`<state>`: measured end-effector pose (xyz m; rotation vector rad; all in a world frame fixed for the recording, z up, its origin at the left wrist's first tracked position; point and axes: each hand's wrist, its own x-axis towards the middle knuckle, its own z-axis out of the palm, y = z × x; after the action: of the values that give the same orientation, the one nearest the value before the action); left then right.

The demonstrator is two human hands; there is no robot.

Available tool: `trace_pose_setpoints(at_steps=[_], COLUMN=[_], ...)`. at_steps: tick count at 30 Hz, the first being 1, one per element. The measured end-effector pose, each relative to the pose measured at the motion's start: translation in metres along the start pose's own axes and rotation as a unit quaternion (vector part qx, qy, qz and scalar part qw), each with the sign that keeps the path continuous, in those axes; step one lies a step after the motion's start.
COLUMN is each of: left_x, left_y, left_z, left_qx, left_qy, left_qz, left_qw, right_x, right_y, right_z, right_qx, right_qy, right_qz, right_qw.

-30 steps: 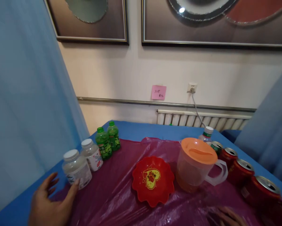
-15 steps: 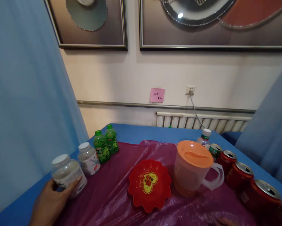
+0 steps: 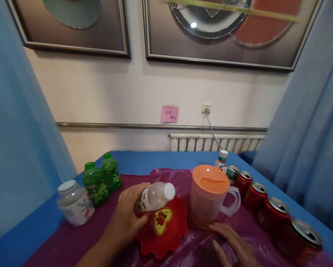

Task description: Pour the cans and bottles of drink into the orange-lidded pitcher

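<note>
Fingers of my left hand (image 3: 126,218) close around the jar (image 3: 152,196), gripping its body so that it lies tilted almost on its side, white cap pointing toward three o'clock. The jar hangs just above the dish (image 3: 166,233), over its eleven o'clock edge; I cannot tell whether the two touch. My right hand (image 3: 233,244) holds nothing: it lies palm down, fingers loosely spread, on the sheet (image 3: 180,176) at the dish's four o'clock. Its fingertips are near the foot of the jug (image 3: 209,196), and whether they reach it I cannot tell.

The jug stands upright at the dish's one o'clock, orange lid on, handle turned toward three o'clock. A second jar (image 3: 74,204) stands at nine o'clock, well apart from my left hand. Two green bottles (image 3: 95,183) stand side by side at ten o'clock, just behind it. Cans (image 3: 274,213) run in a row along the table (image 3: 155,159) from the jug's one o'clock down to four o'clock.
</note>
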<state>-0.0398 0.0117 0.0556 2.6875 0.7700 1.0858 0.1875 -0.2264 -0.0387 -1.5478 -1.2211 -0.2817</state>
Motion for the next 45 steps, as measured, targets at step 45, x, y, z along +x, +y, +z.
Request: trace_pose_setpoints(at_steps=[45], left_x=[-0.003], left_y=[-0.012], left_z=[0.052], left_qx=[-0.025], left_qy=[-0.044], left_qz=[0.236], left_qw=[0.97], right_x=[0.051], right_y=[-0.027], right_z=[0.028], right_qx=[-0.176], right_qy=[-0.113], right_qz=[-0.229], right_qw=[0.951])
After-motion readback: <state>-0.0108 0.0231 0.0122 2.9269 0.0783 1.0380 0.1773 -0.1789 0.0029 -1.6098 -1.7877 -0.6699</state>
